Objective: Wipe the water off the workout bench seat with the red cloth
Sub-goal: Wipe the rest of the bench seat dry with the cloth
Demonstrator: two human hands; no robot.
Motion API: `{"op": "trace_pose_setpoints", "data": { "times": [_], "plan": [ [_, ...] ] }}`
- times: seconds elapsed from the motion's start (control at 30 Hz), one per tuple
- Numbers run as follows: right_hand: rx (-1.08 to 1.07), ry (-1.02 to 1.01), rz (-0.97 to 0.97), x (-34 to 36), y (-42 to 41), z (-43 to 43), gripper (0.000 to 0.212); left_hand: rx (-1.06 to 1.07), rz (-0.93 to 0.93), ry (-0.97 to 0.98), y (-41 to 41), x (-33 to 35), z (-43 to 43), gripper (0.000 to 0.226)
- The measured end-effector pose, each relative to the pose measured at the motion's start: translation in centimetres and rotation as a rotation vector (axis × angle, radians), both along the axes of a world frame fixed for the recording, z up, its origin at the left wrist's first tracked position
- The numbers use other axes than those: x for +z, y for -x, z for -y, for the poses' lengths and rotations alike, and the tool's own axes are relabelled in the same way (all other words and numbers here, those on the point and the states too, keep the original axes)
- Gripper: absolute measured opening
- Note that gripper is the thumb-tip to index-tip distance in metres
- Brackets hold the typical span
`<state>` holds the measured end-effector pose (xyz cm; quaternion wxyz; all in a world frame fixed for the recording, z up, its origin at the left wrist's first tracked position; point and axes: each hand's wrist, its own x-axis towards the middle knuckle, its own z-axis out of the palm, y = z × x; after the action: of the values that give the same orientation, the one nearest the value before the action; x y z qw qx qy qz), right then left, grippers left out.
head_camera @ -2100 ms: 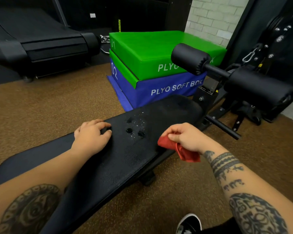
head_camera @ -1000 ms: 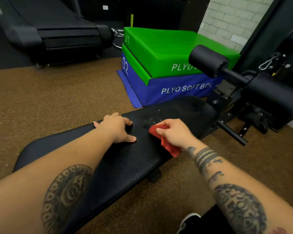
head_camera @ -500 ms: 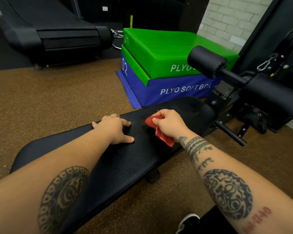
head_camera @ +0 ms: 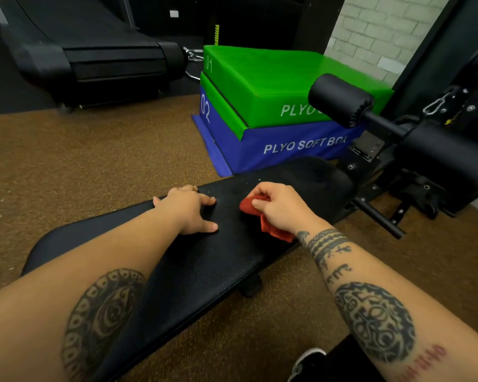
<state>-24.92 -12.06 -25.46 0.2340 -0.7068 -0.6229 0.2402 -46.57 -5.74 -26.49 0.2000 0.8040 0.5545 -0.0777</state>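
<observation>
So the red cloth is down on the bench now, bunched in our right hand, and the puddles from two seconds ago look mostly gone, just a few specks at 12 o'clock of it. Our left hand sits at 9 o'clock, flat, fingers spread, bracing. Probably one more pass.

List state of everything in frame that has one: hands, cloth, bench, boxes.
left hand: flat on the bench, fingers spread, empty
right hand: shut on the cloth, pressing it to the bench
cloth: bunched, on the bench, tail hanging over the near edge
bench: flat, a few droplets beyond the cloth
green box: stacked on the blue box
blue box: on the floor, under the green one
</observation>
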Motion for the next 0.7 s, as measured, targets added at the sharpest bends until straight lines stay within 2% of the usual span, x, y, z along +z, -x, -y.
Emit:
{"op": "trace_pose_setpoints", "data": {
  "times": [0.07, 0.17, 0.3, 0.37, 0.5, 0.57, 0.63, 0.7],
  "plan": [
    [-0.014, -0.012, -0.023, -0.9, 0.9, 0.3, 0.009, -0.003, -0.003, -0.002, 0.0, -0.1, 0.0, 0.080],
    [0.096, 0.014, -0.040, -1.6, 1.2, 1.9, 0.013, -0.001, -0.003, -0.002, 0.1, -0.2, 0.0, 0.080],
    [0.290, 0.198, 0.009, 0.3, -1.5, 4.5, 0.020, 0.004, 0.011, -0.011, 0.1, -0.2, 0.0, 0.079],
    [0.296, 0.258, -0.025, 1.1, -2.9, 5.2, 0.019, 0.007, 0.010, -0.013, 0.1, -0.3, 0.1, 0.079],
    [0.149, 0.042, -0.067, -0.3, -2.8, 6.3, 0.021, 0.013, 0.019, -0.018, 0.0, -0.6, 0.0, 0.079],
    [0.134, 0.008, -0.084, -1.1, -2.0, 6.8, 0.019, 0.017, 0.026, -0.019, 0.0, -0.7, 0.1, 0.079],
    [0.167, 0.141, -0.133, -0.4, -2.2, 7.5, 0.019, 0.018, 0.028, -0.024, 0.2, -0.8, 0.1, 0.078],
    [0.292, 0.295, -0.050, 0.6, -3.1, 8.4, 0.019, 0.012, 0.019, -0.039, 0.2, -0.9, 0.3, 0.077]
  ]
}}
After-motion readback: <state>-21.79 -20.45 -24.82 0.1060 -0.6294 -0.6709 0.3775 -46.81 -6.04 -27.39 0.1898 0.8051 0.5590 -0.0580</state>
